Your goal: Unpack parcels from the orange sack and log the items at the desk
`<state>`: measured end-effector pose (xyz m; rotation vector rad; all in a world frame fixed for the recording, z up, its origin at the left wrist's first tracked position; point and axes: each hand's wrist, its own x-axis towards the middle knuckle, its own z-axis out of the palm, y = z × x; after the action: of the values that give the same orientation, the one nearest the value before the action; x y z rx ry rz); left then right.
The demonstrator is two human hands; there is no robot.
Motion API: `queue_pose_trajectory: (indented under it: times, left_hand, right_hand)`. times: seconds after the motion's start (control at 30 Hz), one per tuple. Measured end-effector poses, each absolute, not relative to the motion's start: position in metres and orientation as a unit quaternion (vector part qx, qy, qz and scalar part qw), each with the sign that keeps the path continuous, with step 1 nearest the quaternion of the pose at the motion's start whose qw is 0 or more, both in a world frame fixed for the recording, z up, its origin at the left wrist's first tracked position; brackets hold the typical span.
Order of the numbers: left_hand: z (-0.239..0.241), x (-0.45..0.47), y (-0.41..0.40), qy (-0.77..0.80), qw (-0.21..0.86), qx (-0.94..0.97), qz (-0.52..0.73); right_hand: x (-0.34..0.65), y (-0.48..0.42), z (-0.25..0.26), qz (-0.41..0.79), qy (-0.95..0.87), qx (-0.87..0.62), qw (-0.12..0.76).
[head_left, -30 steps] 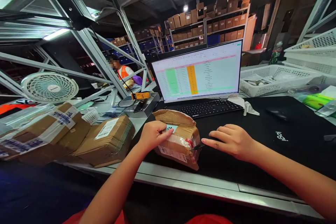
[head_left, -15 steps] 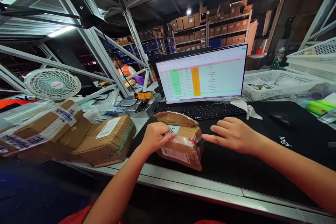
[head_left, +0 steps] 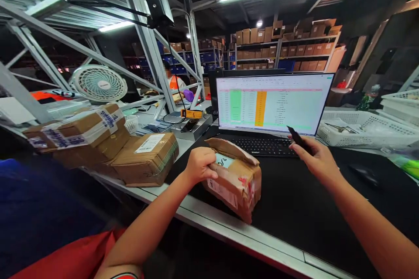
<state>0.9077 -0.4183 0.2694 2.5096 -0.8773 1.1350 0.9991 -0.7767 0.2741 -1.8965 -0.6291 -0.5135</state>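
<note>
Cardboard carton (head_left: 231, 179): at the center of the frame on a black desk mat (head_left: 294, 202), close to the front edge of the desk (head_left: 255, 244)
Left hand (head_left: 201, 165): fingers curled over the carton's left end, thumb against its side
Right hand (head_left: 316, 157): closed around a slim black tool (head_left: 298, 138), apart from the carton
Bearing: carton lies lower left of the right hand, the left nearer; long axis slants toward lower right
Condition: creased brown board, flap (head_left: 234, 150) raised, red marks at the ragged right end
</note>
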Motion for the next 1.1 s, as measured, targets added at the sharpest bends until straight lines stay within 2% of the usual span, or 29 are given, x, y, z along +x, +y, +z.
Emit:
queue_pose_trajectory:
  times: [0.1, 0.2, 0.27, 0.37, 0.43, 0.53, 0.7, 0.83, 1.0, 1.1]
  left_hand:
    - [0.272, 0.896, -0.433, -0.346, 0.111, 0.854, 0.373]
    - [0.269, 0.885, -0.450, -0.321, 0.141, 0.854, 0.385]
    - [0.264, 0.880, -0.458, -0.198, 0.189, 0.863, 0.425]
    - [0.256, 0.878, -0.458, 0.072, 0.280, 0.854, 0.432]
    - [0.256, 0.877, -0.450, 0.209, 0.358, 0.845, 0.339]
    - [0.264, 0.868, -0.432, 0.303, 0.450, 0.824, 0.164]
    - [0.281, 0.845, -0.404, 0.181, 0.482, 0.856, -0.049]
    - [0.303, 0.852, -0.395, 0.131, 0.406, 0.903, -0.040]
    - [0.352, 0.874, -0.407, -0.033, 0.280, 0.959, -0.037]
    - [0.369, 0.882, -0.422, -0.171, 0.157, 0.969, -0.080]
  right_hand:
    - [0.985, -0.745, 0.288, -0.064, -0.275, -0.731, 0.621]
    - [0.969, -0.699, 0.299, -0.001, -0.352, -0.710, 0.611]
    - [0.964, -0.669, 0.302, 0.040, -0.378, -0.707, 0.597]
    - [0.965, -0.636, 0.298, 0.137, -0.327, -0.665, 0.658]
    - [0.967, -0.624, 0.292, 0.189, -0.278, -0.623, 0.707]
    - [0.966, -0.622, 0.276, 0.250, -0.211, -0.565, 0.758]
    - [0.946, -0.637, 0.256, 0.341, -0.213, -0.553, 0.729]
    - [0.933, -0.656, 0.258, 0.349, -0.283, -0.560, 0.696]
    - [0.949, -0.707, 0.264, 0.259, -0.326, -0.623, 0.662]
    - [0.964, -0.746, 0.258, 0.119, -0.378, -0.732, 0.554]
